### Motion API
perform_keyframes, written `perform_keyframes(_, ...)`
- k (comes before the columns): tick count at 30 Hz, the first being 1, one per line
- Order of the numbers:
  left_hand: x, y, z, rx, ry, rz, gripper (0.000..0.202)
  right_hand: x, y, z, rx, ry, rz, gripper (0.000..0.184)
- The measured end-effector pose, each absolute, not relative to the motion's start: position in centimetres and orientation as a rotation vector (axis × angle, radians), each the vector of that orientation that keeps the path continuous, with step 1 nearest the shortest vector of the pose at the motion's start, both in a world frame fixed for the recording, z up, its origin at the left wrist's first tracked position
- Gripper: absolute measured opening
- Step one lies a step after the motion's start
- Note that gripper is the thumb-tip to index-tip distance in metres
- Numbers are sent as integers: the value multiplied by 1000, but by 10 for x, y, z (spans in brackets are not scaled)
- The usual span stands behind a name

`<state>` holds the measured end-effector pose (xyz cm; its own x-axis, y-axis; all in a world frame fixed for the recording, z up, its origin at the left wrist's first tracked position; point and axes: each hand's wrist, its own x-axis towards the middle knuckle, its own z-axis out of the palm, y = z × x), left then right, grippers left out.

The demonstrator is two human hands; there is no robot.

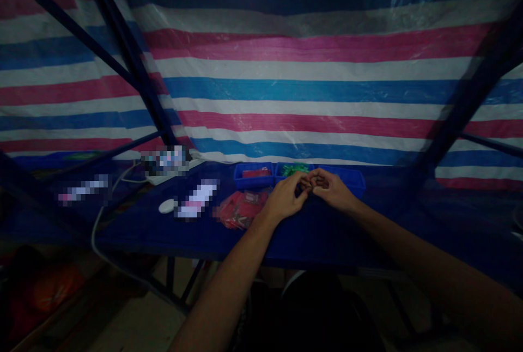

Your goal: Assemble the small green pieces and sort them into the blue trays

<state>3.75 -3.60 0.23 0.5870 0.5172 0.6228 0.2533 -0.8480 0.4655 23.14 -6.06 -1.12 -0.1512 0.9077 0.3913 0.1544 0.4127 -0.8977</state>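
Both my hands meet over the dark blue table (327, 232), just in front of the blue bins. My left hand (286, 196) has its fingers curled in a pinch towards the right one. My right hand (330, 188) is closed too, fingertips against the left hand's. Something small and dark sits between the fingertips; I cannot make out what. A heap of red parts (241, 209) lies on the table just left of my left hand. Behind the hands stand a blue bin with red parts (254, 174) and a blue bin with green parts (295, 169).
A white round object (166, 206) and a white power strip (163, 177) with a cable lie at the left of the table. A striped red, white and blue tarp (310, 85) hangs behind. Dark poles (134, 68) slant at left and right. The scene is dim.
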Motion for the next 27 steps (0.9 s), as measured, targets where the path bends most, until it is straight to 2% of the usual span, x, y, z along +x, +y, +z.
perform_keyframes(12,37,-34,1,2470,666,1194,19,233,-59,-14,-964,-1529,851,33)
perform_keyframes(27,37,-32,-2,2464,767,1208,24,235,-58,-16,-999,-1461,840,21)
